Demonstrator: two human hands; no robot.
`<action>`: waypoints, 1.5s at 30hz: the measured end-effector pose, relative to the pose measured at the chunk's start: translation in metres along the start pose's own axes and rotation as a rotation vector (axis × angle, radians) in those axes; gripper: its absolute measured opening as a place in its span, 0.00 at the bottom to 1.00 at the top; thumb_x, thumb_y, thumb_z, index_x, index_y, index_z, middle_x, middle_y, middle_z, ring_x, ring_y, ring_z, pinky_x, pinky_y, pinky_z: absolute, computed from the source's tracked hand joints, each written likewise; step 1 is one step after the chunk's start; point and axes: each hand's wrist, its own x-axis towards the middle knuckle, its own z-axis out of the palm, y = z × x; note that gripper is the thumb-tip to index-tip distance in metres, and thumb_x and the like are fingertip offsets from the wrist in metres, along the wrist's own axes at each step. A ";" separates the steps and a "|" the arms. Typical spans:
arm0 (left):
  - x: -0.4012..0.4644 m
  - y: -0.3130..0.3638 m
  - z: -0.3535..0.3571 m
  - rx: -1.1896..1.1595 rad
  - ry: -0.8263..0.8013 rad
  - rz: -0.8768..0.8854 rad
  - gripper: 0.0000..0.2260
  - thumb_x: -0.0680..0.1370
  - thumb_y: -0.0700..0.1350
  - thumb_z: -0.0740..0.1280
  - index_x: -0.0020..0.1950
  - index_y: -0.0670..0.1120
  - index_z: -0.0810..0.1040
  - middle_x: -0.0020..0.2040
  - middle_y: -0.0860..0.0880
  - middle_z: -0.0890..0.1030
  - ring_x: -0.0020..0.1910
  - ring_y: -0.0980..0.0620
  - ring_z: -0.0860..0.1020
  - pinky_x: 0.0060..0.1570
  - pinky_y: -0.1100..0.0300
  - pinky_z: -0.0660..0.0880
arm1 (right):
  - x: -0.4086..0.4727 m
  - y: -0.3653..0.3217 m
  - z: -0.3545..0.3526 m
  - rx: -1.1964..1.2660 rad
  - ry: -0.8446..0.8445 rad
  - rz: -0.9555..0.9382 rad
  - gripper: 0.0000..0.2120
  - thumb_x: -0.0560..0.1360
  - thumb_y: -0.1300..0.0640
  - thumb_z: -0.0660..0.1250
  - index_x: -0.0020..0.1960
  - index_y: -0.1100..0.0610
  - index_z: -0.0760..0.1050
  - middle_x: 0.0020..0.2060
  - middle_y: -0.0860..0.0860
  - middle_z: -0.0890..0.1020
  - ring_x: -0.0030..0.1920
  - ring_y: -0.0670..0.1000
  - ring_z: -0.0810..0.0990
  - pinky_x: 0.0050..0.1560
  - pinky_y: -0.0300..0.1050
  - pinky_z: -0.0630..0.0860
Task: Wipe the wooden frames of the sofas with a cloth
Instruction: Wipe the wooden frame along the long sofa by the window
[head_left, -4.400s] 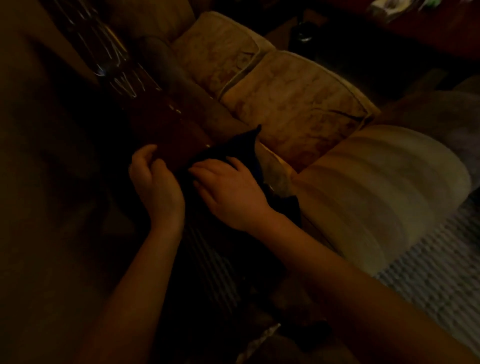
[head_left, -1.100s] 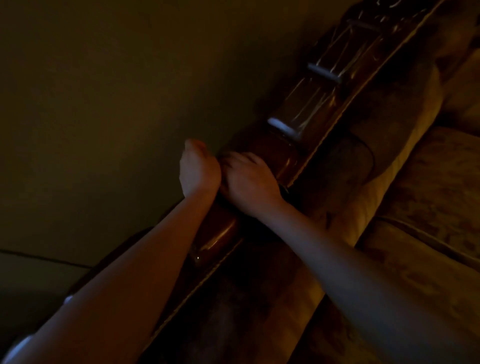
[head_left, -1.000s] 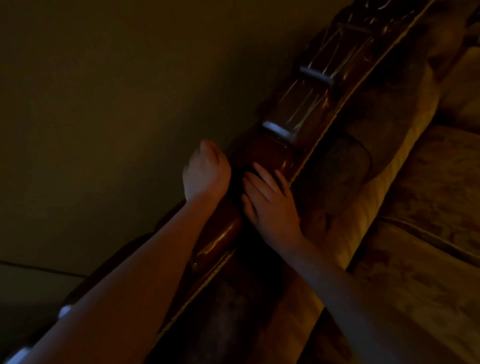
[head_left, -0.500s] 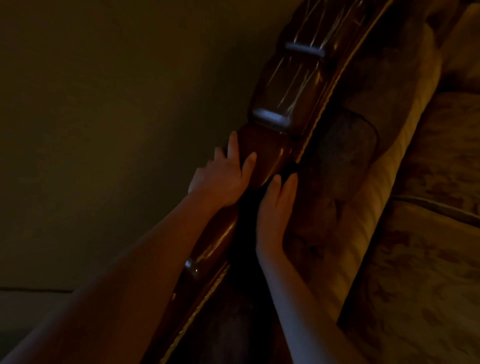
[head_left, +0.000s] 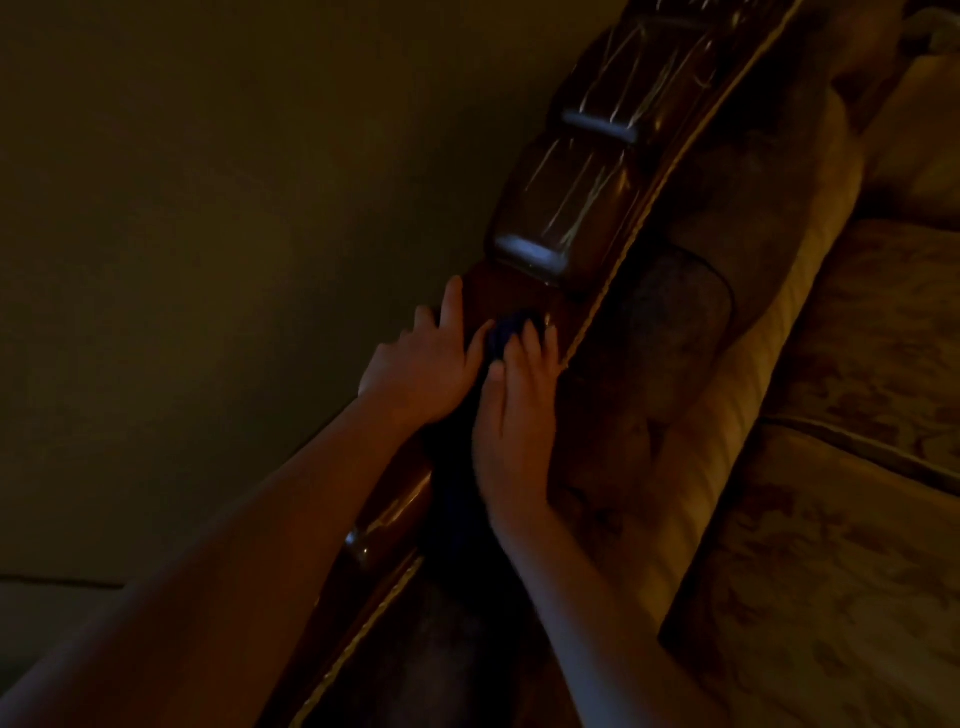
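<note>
Glossy wooden frame (head_left: 576, 208) against dim wall (head_left: 234, 208)

The sofa's wooden frame (head_left: 566, 208) is a dark, glossy carved rail running diagonally along the top of the backrest, catching streaks of light. A dark blue cloth (head_left: 506, 335) lies bunched on the rail's smooth stretch, trailing down its near side into shadow.

- Very dim, warm amber light throughout; its source cannot be placed with certainty.
- Pale streaked highlights glint on the glossy wooden frame (head_left: 582, 208).
- The wall (head_left: 208, 234) falls into murky, noisy shadow.
- Detail is soft, edges slightly smeared.
</note>
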 end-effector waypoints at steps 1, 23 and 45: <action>0.000 0.000 0.000 0.001 -0.004 -0.001 0.29 0.80 0.62 0.43 0.77 0.52 0.40 0.69 0.39 0.65 0.58 0.43 0.75 0.51 0.48 0.71 | 0.016 0.005 -0.002 -0.033 0.025 -0.040 0.21 0.81 0.55 0.50 0.68 0.64 0.68 0.70 0.53 0.67 0.73 0.50 0.54 0.74 0.50 0.56; 0.002 -0.001 -0.006 -0.076 -0.113 0.004 0.30 0.79 0.64 0.42 0.76 0.53 0.35 0.73 0.39 0.60 0.64 0.42 0.71 0.57 0.46 0.70 | 0.180 -0.001 -0.036 0.053 0.289 0.088 0.26 0.82 0.56 0.54 0.75 0.64 0.51 0.74 0.59 0.56 0.73 0.53 0.59 0.72 0.44 0.61; -0.004 0.000 -0.005 -0.017 -0.040 0.013 0.30 0.79 0.64 0.42 0.77 0.52 0.37 0.71 0.40 0.63 0.63 0.43 0.72 0.58 0.46 0.71 | 0.188 -0.036 -0.023 -1.044 -0.365 -0.576 0.25 0.77 0.44 0.53 0.66 0.58 0.72 0.67 0.51 0.72 0.73 0.51 0.59 0.73 0.55 0.50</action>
